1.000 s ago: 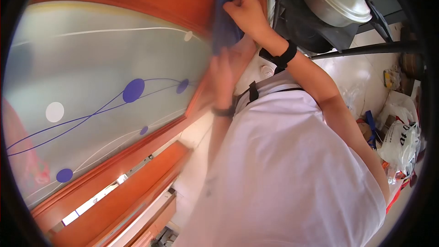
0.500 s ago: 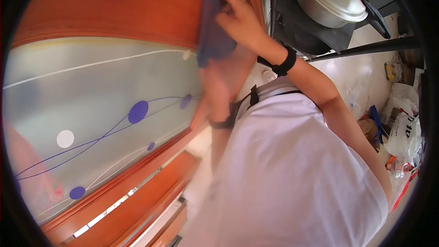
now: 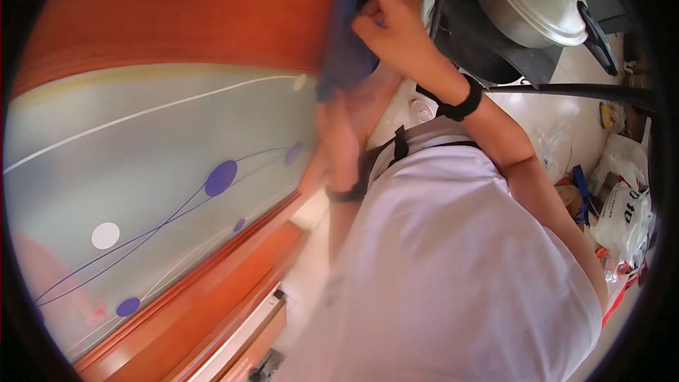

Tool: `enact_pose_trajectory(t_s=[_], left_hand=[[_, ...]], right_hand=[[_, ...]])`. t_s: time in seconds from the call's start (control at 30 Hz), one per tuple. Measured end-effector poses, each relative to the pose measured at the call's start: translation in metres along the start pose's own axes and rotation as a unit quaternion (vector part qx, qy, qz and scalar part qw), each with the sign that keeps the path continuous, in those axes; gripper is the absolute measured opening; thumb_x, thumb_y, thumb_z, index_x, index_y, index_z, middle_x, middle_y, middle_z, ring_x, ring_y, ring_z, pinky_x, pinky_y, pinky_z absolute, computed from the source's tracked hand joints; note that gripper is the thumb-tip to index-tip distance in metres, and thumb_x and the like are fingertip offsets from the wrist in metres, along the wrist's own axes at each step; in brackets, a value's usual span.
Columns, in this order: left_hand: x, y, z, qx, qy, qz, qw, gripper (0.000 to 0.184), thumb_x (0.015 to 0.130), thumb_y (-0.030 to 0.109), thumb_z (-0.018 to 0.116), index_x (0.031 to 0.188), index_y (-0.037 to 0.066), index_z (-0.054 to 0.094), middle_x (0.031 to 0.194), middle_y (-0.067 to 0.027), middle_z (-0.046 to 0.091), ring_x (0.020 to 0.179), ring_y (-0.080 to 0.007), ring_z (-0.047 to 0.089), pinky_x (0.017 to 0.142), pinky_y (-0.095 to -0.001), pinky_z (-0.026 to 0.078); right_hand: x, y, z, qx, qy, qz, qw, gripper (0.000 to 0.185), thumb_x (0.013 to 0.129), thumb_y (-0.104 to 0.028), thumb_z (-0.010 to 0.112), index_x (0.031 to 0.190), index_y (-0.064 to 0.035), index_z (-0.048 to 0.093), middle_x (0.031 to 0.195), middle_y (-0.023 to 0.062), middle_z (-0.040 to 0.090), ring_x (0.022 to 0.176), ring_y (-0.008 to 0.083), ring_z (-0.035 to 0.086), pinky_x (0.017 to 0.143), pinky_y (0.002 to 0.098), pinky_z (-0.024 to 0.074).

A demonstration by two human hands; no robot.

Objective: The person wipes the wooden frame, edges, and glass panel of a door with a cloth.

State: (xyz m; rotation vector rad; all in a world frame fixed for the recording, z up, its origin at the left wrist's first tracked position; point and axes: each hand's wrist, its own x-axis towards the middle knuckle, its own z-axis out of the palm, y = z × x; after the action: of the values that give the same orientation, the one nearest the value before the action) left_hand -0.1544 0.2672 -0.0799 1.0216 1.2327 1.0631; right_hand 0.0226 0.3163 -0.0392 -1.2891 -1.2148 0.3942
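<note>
A blue cloth [image 3: 343, 53] hangs along the right edge of a wooden-framed panel. My right hand [image 3: 396, 25] is closed on the cloth's upper right side, its fingers curled in. Lower down, my left hand [image 3: 341, 145] reaches up to the bottom of the cloth; motion smears its fingers, so I cannot make out their grip. Behind both hands is the red-brown wood [image 3: 191, 10] of the frame. Left of my left hand is its frosted glass [image 3: 170, 127], decorated with purple and white dots and curved lines.
A lidded metal pot [image 3: 527, 3] with a black handle stands on a dark surface at the upper right. Plastic bags [image 3: 622, 223] and other items lie on the floor at the right. A lower wooden piece [image 3: 205, 311] runs beneath the glass.
The whole view has shifted, so the panel, hands and pot appear a little farther right. Both hands stay at the blue cloth, which remains by the frame's edge.
</note>
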Motion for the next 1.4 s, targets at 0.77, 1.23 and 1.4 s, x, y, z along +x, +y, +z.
enact_pose_trajectory(t_s=[0.77,1.23,1.4], left_hand=[[-0.044,0.11,-0.061,-0.058,0.096,0.303,0.946,0.027,0.093,0.01,0.044,0.118,-0.003,0.047,0.116,-0.0156,0.055,0.106,-0.0245,0.054,0.095,-0.0383,0.041],[-0.042,0.109,-0.03,0.104,0.102,0.177,0.973,0.036,0.094,0.016,0.046,0.125,0.001,0.039,0.117,-0.0123,0.047,0.104,-0.0206,0.051,0.083,-0.0344,0.049],[-0.028,0.067,-0.041,0.189,0.048,0.246,0.949,0.039,0.089,0.013,0.049,0.124,-0.002,0.039,0.116,-0.0148,0.047,0.107,-0.0243,0.047,0.092,-0.0363,0.037]], right_hand=[[0.003,-0.084,0.04,0.064,-0.049,-0.263,0.962,0.037,0.064,-0.002,0.058,0.101,-0.0095,0.063,0.075,0.0058,0.054,0.067,0.024,0.056,0.052,0.0351,0.0442],[-0.002,-0.086,0.042,0.036,-0.094,-0.307,0.946,0.031,0.066,-0.006,0.057,0.097,-0.0093,0.064,0.075,0.0036,0.054,0.063,0.0213,0.056,0.053,0.0319,0.0448],[-0.008,-0.074,0.044,0.03,-0.099,-0.316,0.943,0.034,0.066,-0.006,0.058,0.1,-0.0099,0.064,0.078,0.0044,0.056,0.066,0.0225,0.057,0.055,0.0327,0.0461]])
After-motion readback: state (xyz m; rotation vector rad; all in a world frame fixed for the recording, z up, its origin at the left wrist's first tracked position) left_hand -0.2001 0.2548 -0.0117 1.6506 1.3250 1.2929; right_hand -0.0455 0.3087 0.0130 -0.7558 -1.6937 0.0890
